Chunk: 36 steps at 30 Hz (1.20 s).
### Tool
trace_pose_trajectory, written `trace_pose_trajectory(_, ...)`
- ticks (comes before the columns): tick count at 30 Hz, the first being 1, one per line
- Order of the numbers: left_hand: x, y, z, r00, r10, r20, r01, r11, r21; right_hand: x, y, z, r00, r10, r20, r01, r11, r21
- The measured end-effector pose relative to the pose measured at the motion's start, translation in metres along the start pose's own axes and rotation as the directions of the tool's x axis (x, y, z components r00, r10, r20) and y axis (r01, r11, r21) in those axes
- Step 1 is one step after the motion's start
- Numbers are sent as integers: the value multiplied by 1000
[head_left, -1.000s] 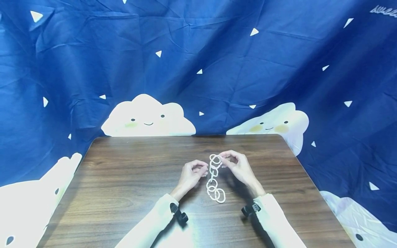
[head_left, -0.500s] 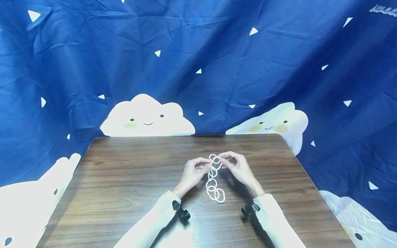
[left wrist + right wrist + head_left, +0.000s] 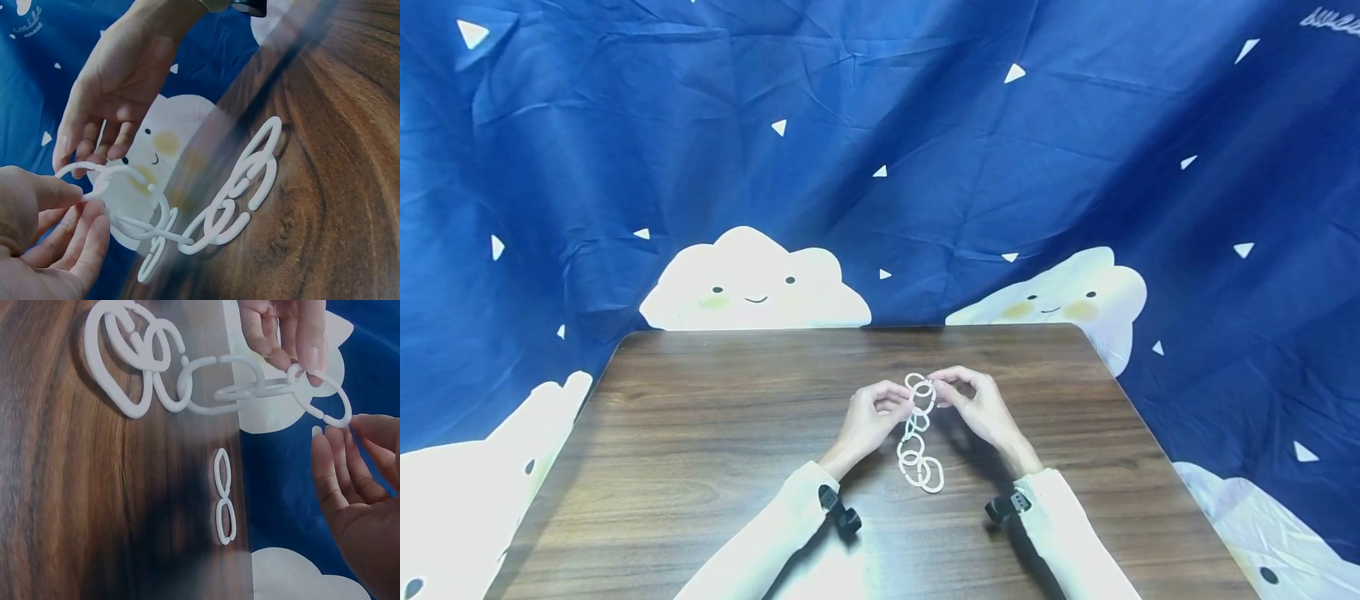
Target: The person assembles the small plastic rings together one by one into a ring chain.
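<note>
A chain of white plastic C-shaped links [image 3: 912, 451] runs from the table top up to both hands in the head view. My left hand [image 3: 870, 421] pinches a link close to its upper end between thumb and fingers; the left wrist view has this hand [image 3: 53, 240] at the lower left. From the other side, the thumb and forefinger of my right hand [image 3: 979, 408] pinch the upper end link [image 3: 340, 406]. Small gaps show in several of the links. The lower links [image 3: 234, 194] lie on the wood, overlapping one another.
The brown wooden table [image 3: 715, 467] ends at a straight far edge, with a blue cloud-print curtain [image 3: 925, 125] behind it. Two joined white links [image 3: 223, 497] appear below the chain in the right wrist view. Black wrist cameras [image 3: 847, 521] sit on both white sleeves [image 3: 1071, 533].
My left hand has moved right, from beside the chain to pinching one of its upper links. The right hand stays almost in place; the chain's upper links have shifted slightly.
</note>
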<state>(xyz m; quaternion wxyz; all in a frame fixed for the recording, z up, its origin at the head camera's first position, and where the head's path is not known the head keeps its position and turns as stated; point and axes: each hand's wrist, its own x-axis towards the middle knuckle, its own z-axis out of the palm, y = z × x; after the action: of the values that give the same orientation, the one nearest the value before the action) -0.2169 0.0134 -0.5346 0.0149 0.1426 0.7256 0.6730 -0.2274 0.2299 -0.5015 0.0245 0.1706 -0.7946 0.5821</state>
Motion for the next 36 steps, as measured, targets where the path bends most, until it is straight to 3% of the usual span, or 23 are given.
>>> trace_pose_trajectory(13, 1, -8, 0, 1000, -10, 2, 10, 1000, 7, 10, 17, -17, 999, 36, -36, -36, 999, -8)
trace_pose_trajectory(24, 4, -9, 1, 1000, -27, -9, 27, 1000, -5, 20, 35, -25, 992, 91, -91, -103, 984, -147)
trace_pose_trajectory(31, 5, -10, 2, 999, -41, -14, 41, 999, -15, 25, 56, -29, 981, 166, -104, -188, 947, -260)
trace_pose_trajectory(36, 4, -10, 3, 999, -40, -5, 40, 999, -24, 26, 64, -33, 979, 185, -91, -203, 941, -272)
